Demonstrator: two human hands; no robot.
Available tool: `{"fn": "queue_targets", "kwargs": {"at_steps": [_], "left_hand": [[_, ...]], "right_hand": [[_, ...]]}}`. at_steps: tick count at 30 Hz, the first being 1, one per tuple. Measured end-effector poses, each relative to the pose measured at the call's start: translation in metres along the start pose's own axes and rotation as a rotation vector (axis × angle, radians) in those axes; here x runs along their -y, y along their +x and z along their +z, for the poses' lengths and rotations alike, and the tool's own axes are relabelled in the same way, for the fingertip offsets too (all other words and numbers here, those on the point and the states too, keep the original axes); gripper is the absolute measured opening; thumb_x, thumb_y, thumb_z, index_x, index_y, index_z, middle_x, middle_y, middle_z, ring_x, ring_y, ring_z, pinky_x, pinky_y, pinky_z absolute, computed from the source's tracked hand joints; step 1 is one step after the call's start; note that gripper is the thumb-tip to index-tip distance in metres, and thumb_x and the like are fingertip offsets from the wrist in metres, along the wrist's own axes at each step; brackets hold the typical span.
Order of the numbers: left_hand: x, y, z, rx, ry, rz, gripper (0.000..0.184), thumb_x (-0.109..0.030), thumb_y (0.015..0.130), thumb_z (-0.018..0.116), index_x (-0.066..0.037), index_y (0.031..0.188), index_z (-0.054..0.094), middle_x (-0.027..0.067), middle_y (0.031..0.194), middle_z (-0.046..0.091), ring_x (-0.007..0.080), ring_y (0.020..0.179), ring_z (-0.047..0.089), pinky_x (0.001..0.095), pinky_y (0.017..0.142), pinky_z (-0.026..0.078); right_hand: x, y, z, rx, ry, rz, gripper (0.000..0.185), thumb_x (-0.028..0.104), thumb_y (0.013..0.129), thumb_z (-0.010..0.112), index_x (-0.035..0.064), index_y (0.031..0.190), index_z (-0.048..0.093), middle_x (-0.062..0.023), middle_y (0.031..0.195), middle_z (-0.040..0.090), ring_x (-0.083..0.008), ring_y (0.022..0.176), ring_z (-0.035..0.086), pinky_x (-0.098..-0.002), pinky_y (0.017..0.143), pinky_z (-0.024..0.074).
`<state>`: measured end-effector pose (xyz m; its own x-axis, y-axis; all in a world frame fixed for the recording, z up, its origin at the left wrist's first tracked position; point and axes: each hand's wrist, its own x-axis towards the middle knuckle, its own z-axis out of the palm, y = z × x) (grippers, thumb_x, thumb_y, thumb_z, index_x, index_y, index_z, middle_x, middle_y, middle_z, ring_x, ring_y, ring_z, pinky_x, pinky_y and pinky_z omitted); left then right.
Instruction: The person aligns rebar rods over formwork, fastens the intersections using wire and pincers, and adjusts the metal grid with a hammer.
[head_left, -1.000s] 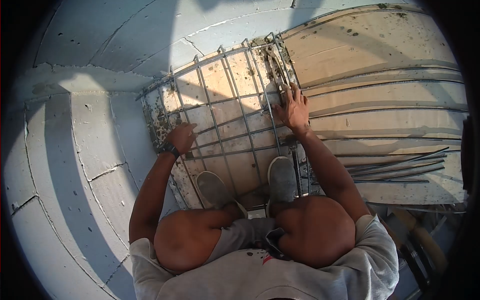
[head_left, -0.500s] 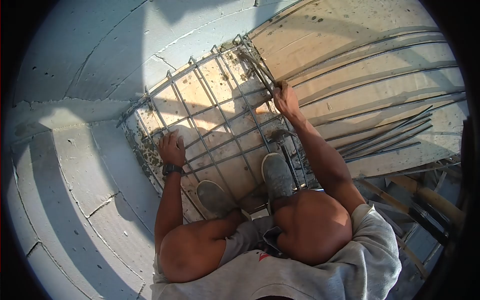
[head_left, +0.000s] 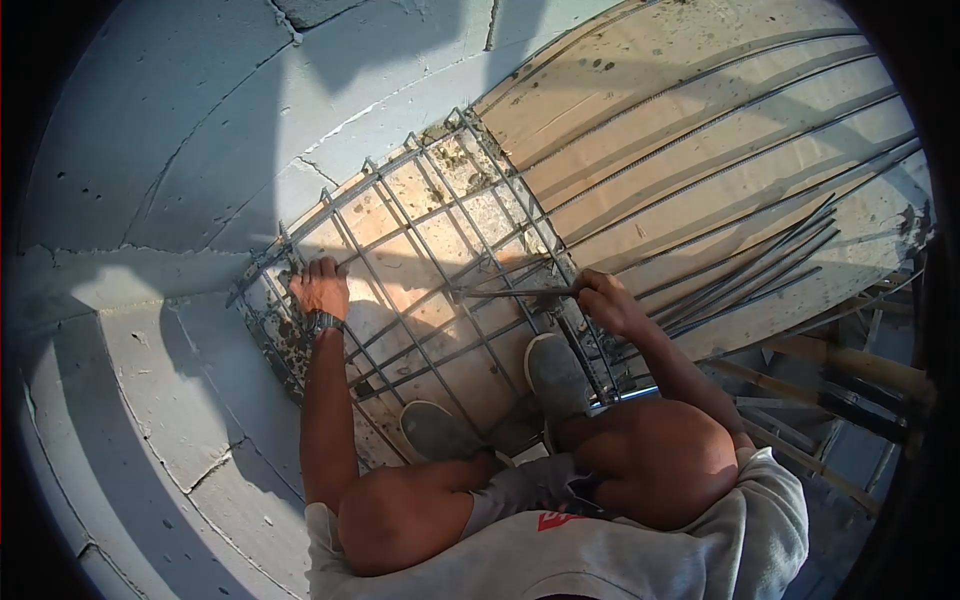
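Observation:
A grid of crossed steel rebar point(head_left: 425, 235) lies over the plywood base between my feet and the block wall. My left hand point(head_left: 320, 290), with a watch on its wrist, is at the grid's left end, its fingers curled over a rebar there. In my right hand point(head_left: 605, 303) is a long, dark metal tool point(head_left: 520, 293), its fingers wrapped round one end. The tool points left across the grid, its far tip close to a crossing of bars. Its exact kind is not clear.
Light grey block walls point(head_left: 190, 150) rise ahead and to the left. Long rebars run over the plywood sheet point(head_left: 690, 160) on the right, with a bundle of short bars point(head_left: 770, 265). Timber supports point(head_left: 830, 365) show below its edge. My shoes point(head_left: 557, 375) stand at the grid's near side.
My right hand has come nearer and swung the tool from pointing away to lying leftward over the grid. My left hand has shifted slightly left, its fingers now more curled. The view has tilted slightly.

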<state>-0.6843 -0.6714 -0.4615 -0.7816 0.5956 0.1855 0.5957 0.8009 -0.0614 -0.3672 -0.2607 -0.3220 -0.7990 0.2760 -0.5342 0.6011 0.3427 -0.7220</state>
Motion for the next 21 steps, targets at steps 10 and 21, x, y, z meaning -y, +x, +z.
{"fn": "queue_targets", "kwargs": {"at_steps": [10, 21], "left_hand": [[-0.006, 0.019, -0.006, -0.05, 0.093, 0.055, 0.019, -0.029, 0.087, 0.067, -0.012, 0.095, 0.062, 0.0065, 0.092, 0.063, 0.025, 0.088, 0.062, 0.0449, 0.087, 0.037], [-0.008, 0.01, -0.014, 0.046, 0.085, -0.011, 0.021, -0.029, 0.088, 0.066, -0.009, 0.093, 0.063, 0.0092, 0.097, 0.064, 0.027, 0.101, 0.061, 0.0464, 0.092, 0.041]], "right_hand": [[0.023, 0.123, -0.078, -0.45, -0.616, -0.112, 0.039, 0.029, 0.09, 0.068, -0.0039, 0.111, 0.065, -0.0203, 0.091, 0.073, -0.0358, 0.085, 0.072, -0.0416, 0.079, 0.0585], [0.046, 0.271, -0.047, -0.464, 0.68, 0.116, 0.038, 0.029, 0.091, 0.072, -0.0029, 0.108, 0.061, -0.0116, 0.085, 0.068, -0.0208, 0.07, 0.068, -0.033, 0.057, 0.0591]]}}
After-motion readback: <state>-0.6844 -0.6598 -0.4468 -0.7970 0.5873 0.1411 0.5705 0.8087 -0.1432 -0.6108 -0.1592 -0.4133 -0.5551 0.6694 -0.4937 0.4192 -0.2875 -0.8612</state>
